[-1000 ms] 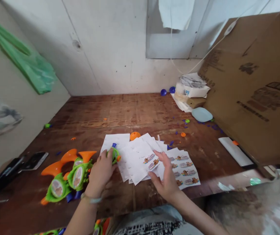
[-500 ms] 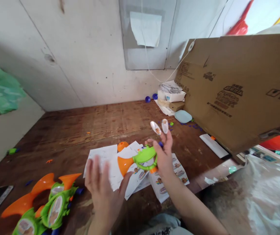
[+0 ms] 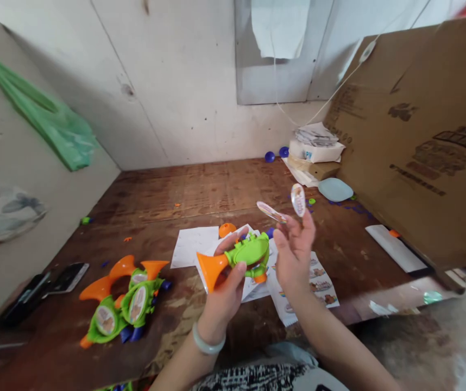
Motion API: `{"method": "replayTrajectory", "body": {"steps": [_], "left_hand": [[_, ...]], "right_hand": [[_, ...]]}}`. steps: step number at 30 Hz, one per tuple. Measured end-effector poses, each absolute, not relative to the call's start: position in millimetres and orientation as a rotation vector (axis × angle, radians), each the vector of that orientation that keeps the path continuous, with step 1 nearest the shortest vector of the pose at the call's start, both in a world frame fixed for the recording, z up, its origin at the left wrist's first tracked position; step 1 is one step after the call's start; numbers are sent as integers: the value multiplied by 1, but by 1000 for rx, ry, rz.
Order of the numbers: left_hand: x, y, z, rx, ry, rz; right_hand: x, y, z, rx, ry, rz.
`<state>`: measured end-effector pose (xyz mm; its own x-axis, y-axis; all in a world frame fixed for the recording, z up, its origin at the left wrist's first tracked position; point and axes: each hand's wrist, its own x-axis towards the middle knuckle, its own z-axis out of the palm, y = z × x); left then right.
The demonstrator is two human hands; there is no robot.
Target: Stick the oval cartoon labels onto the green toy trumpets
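My left hand (image 3: 225, 288) is wrapped round a green toy trumpet (image 3: 250, 250) with an orange bell, which points to the left. To its right, my right hand (image 3: 296, 252) is raised with two oval stickers (image 3: 297, 200) on its fingertips, one upright and one tilted left. The trumpet's green oval face shows no sticker. Under the hands lie white sheets (image 3: 195, 245) and a printed sticker sheet (image 3: 323, 279). Several finished-looking green and orange trumpets (image 3: 138, 305) with oval stickers lie at the left.
A phone (image 3: 68, 278) lies at the far left. An orange round part (image 3: 227, 229) sits behind the sheets. At the back right are a paper stack (image 3: 316, 142), a pale blue dish (image 3: 335, 189) and a large cardboard box (image 3: 420, 141). A green bag (image 3: 65, 136) hangs at left.
My left hand has closed round the trumpet, which my right hand has let go. The right hand now holds only the stickers. The view has turned to the left.
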<state>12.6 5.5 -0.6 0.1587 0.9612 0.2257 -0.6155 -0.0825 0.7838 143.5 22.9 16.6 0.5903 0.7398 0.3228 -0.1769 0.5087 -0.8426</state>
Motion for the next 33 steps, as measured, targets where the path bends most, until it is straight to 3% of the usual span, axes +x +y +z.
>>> {"method": "replayTrajectory", "body": {"steps": [12, 33], "left_hand": [[7, -9, 8, 1033, 557, 1473], [10, -7, 7, 994, 586, 1544]], "right_hand": [[141, -11, 38, -917, -1140, 699], [137, -12, 40, -920, -1241, 668]]}}
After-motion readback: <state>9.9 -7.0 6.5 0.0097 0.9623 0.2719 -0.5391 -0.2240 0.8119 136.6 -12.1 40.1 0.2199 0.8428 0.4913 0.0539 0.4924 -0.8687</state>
